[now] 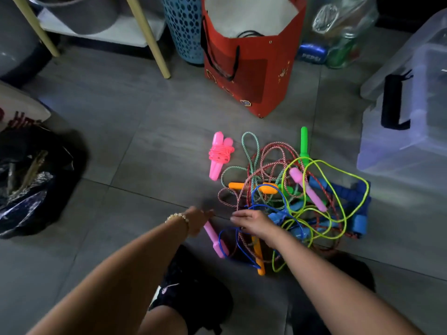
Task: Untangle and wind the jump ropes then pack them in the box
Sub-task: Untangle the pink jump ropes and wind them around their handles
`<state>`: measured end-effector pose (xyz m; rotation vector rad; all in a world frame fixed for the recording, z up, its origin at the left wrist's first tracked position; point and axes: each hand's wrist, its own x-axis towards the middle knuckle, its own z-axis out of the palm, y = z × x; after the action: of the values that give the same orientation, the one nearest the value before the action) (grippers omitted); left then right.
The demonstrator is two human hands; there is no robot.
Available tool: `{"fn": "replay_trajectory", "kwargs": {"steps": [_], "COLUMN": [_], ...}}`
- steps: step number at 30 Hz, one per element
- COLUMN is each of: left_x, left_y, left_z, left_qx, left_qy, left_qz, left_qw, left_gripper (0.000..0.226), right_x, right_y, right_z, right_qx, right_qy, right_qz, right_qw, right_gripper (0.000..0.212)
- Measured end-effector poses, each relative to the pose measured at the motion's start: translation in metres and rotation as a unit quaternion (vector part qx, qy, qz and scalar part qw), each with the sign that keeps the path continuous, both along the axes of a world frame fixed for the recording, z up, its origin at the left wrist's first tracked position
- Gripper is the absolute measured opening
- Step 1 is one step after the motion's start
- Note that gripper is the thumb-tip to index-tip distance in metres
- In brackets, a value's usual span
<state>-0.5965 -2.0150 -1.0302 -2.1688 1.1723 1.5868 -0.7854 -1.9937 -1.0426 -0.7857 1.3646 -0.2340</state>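
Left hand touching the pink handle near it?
Touching. The head view shows the left hand gripping the top end of the pink handle.

"PEPSI" in white letters stands on the blue bottle label (312,56) inside the clear plastic bag (343,25). Red lettering on the white bag (19,110) at the left edge is too cut off to read.

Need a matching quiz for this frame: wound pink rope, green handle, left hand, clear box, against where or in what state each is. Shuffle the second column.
1. wound pink jump rope
2. green handle
3. left hand
4. clear plastic box

A. grips a light pink handle
B. at the far right of the view
C. sticks out of the far edge of the tangle
D. lies apart, left of the tangle

Pairs: 1-D, 2-C, 3-A, 4-B
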Motion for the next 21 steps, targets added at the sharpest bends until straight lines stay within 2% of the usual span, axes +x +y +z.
{"fn": "replay_trajectory", "kwargs": {"steps": [3, 7, 10, 12, 15, 17, 18, 21], "left_x": [-0.012, -0.020, -0.026, -0.033, -0.044, -0.049, -0.052, -0.059], "left_y": [0.026, 0.040, 0.040, 0.033, 0.009, -0.010, -0.018, -0.038], "left_z": [-0.030, -0.051, -0.060, -0.059, -0.032, -0.003, 0.016, 0.070], "left_qx": [-0.001, -0.024, -0.029, -0.028, -0.060, -0.103, -0.125, -0.168], "left_qy": [0.002, -0.029, -0.027, 0.018, 0.147, 0.200, 0.221, 0.270], "left_qz": [0.128, 0.158, 0.168, 0.211, 0.321, 0.308, 0.292, 0.278], "left_qw": [0.992, 0.987, 0.985, 0.977, 0.934, 0.924, 0.922, 0.906], "left_gripper": [0.039, 0.041, 0.038, 0.039, 0.029, 0.032, 0.034, 0.023], "right_x": [0.001, -0.009, -0.017, -0.020, -0.019, -0.017, -0.017, -0.022], "right_y": [0.015, 0.024, 0.025, 0.023, 0.011, -0.001, -0.008, -0.028], "right_z": [-0.007, -0.016, -0.018, -0.017, -0.003, 0.016, 0.028, 0.073], "right_qx": [0.009, 0.026, 0.040, 0.036, 0.003, 0.004, 0.004, -0.023], "right_qy": [-0.001, -0.001, -0.019, -0.031, -0.058, -0.099, -0.113, -0.110], "right_qz": [-0.025, -0.029, -0.036, -0.049, -0.089, -0.110, -0.118, -0.116], "right_qw": [1.000, 0.999, 0.998, 0.998, 0.994, 0.989, 0.986, 0.987], "right_gripper": [0.034, 0.033, 0.021, 0.018, 0.040, 0.061, 0.064, 0.048]}}
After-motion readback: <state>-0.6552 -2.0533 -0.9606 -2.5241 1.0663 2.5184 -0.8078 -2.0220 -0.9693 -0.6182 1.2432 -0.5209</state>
